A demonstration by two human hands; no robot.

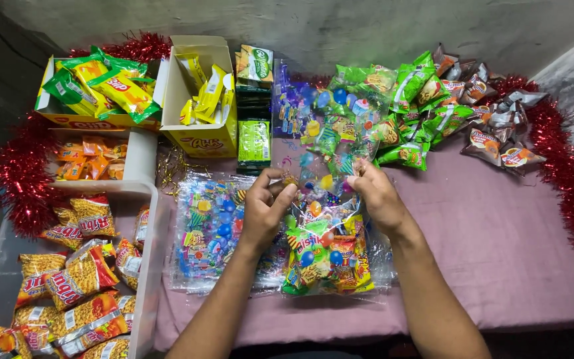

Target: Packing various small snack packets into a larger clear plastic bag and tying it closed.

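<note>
A person's two bare hands meet over a table covered with a pale pink cloth (499,252). The left hand (266,207) and right hand (375,194) each pinch the top edge of a clear plastic bag of small toys and sweets (323,249), fingers curled narrow onto the film. The bag's mouth sits between the two sets of fingertips; its body lies flat below them, toward six o'clock. Under it, toward nine o'clock, lies a flat pile of similar clear packets (210,229). At twelve o'clock more toy bags (323,119) lean against the wall. Green snack packets (413,106) lie at one o'clock, brown ones (493,143) at two. Two open yellow cartons (200,139) stand at eleven o'clock. A white bin of snack bags (78,279) sits at eight o'clock. Red tinsel (21,179) edges the display.
</note>
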